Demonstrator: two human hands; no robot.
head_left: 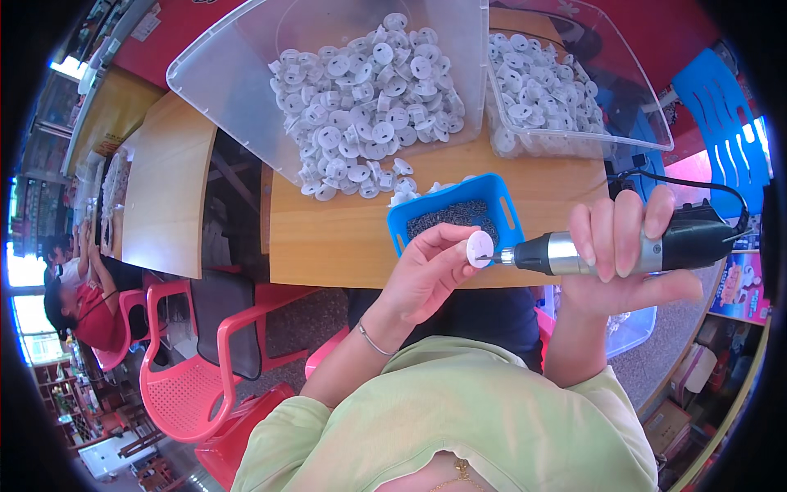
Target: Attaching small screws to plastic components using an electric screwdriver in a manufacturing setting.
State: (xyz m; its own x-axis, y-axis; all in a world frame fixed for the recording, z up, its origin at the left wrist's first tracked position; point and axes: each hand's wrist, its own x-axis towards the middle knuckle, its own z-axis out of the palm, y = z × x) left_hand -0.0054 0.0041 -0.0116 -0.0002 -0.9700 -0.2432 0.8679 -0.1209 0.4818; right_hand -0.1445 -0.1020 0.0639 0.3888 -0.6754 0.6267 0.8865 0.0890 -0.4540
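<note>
My left hand pinches a small round white plastic part by its edge, above the near edge of the table. An electric screwdriver, silver and black with a cord, lies in my right hand, its fingers wrapped over the body. The tool points left, and its bit tip meets the face of the white part; whether a screw sits there is too small to tell. Just behind my left hand stands a blue plastic basket holding many small dark screws.
A tipped clear bin spills a heap of white parts onto the wooden table. Another clear bin of them stands at right. Red chairs and a second table are at left, with people seated beyond.
</note>
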